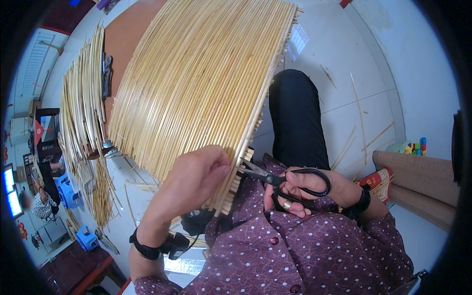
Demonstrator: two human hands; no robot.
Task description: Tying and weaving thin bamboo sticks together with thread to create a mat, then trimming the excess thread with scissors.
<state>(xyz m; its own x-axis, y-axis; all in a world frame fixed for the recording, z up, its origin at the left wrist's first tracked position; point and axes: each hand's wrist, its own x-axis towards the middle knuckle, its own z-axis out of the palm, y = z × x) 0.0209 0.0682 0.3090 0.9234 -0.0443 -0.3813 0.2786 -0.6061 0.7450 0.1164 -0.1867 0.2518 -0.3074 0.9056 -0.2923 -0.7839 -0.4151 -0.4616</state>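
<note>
A large mat of pale reeds (pixel 191 78) lies over a brown board (pixel 123 29), its right edge near my lap. My left hand (pixel 201 174) rests on the mat's lower right part with curled fingers, gripping near the edge; whether a thread is between the fingertips is too small to tell. My right hand (pixel 295 194) grips black-handled scissors (pixel 270 179), whose blades point up-left to the short reed ends along that edge, just beside my left fingers.
Bundles of loose reeds (pixel 81 98) and a dark tool (pixel 107 78) lie to the left. Blue stools (pixel 86 238) stand beyond, near a seated person (pixel 42 204) and screens. Stray reeds lie on the tiled floor; a rolled brown mat (pixel 413 182) sits at right.
</note>
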